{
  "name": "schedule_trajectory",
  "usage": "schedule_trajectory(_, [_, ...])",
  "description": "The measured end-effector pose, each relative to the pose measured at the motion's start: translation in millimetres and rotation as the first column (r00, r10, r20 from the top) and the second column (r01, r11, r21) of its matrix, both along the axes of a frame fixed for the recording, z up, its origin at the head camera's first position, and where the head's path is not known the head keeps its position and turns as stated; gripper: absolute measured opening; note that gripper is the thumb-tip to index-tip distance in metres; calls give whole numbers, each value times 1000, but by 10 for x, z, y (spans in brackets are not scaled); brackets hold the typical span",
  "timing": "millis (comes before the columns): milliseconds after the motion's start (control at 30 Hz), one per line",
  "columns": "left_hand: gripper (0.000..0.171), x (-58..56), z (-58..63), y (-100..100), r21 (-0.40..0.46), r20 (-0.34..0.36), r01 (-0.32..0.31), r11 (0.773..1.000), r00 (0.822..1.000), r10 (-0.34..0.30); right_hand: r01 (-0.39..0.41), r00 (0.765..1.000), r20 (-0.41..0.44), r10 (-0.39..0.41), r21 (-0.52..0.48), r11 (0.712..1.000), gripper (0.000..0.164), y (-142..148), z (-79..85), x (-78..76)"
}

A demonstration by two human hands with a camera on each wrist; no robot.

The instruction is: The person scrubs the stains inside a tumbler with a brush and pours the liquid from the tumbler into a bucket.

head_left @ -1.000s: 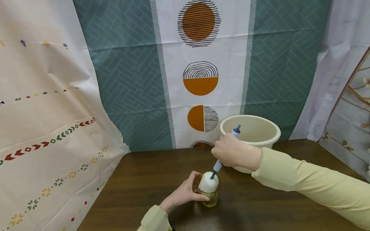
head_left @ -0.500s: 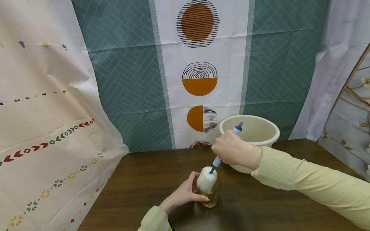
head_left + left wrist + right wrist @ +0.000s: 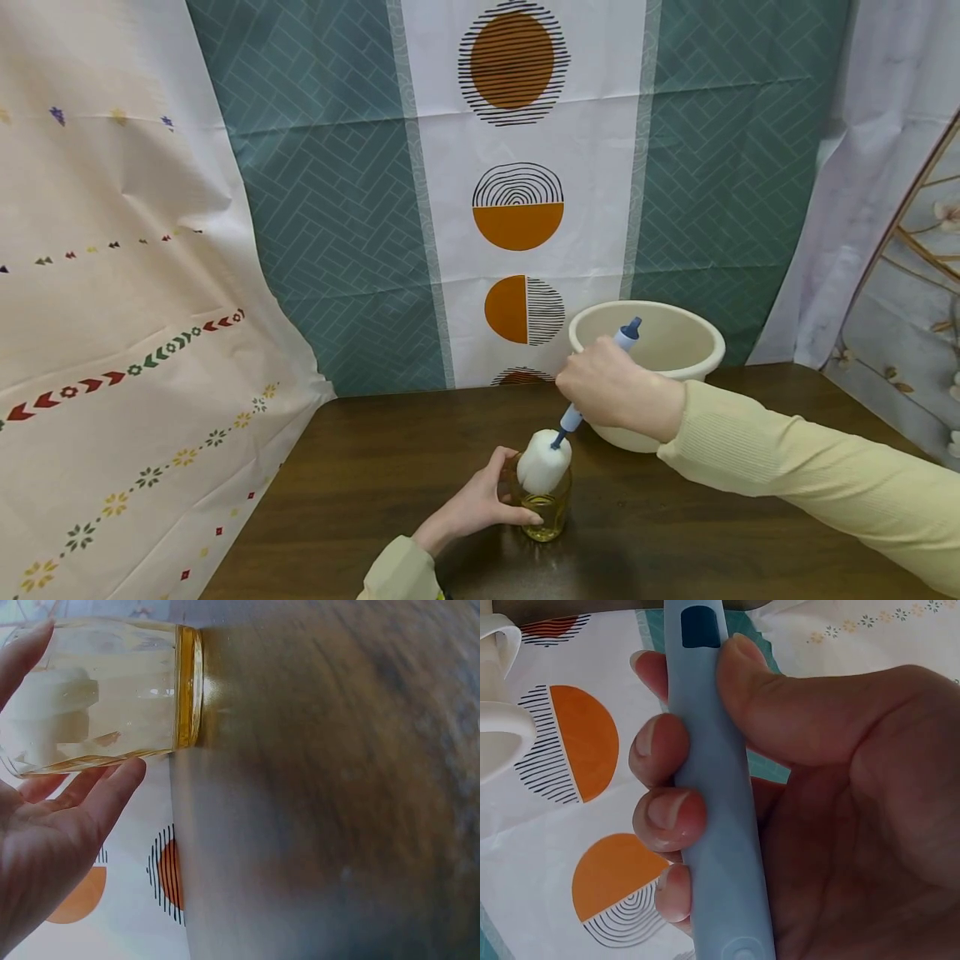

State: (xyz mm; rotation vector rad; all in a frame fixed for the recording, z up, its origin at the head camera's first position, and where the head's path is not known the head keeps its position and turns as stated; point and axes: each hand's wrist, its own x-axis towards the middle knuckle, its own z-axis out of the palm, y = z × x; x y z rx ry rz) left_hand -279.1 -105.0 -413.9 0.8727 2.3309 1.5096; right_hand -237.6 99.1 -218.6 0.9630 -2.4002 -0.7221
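My left hand (image 3: 480,504) grips an amber-tinted drinking glass (image 3: 553,518) near the table's front, thumb on the near side and fingers round the far side. In the left wrist view the glass (image 3: 135,705) has a thick amber base. A sponge cup brush stands slanted in it; its white sponge head (image 3: 543,463) is partly inside and partly above the rim. My right hand (image 3: 611,385), above and to the right, holds the brush's light blue handle (image 3: 720,780). All its fingers wrap the handle, with the thumb along the other side.
A cream plastic basin (image 3: 711,363) stands behind the right hand, close to the back of the dark wooden table (image 3: 390,475). A patterned cloth (image 3: 337,250) hangs behind the table, and a cream embroidered cloth (image 3: 150,292) hangs at the left.
The sponge head has risen a little in the glass and shifted about, left then back right. My right hand has moved slightly right, the handle leaning more. My left hand and the glass stay put.
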Motion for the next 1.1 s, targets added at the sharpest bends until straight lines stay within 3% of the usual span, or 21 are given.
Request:
schedule_trajectory(300, [67, 1, -3, 2, -9, -5, -6, 1000, 1000, 6, -11, 1000, 2, 11, 1, 1000, 19, 57, -21, 34])
schedule_trajectory(800, [65, -29, -41, -4, 13, -23, 14, 1000, 1000, -14, -7, 994, 108, 6, 11, 1000, 23, 46, -18, 55])
schedule_trajectory(1100, [66, -29, -44, -13, 22, -7, 16, 1000, 1000, -16, -21, 980, 195, 28, -37, 999, 25, 99, -13, 16])
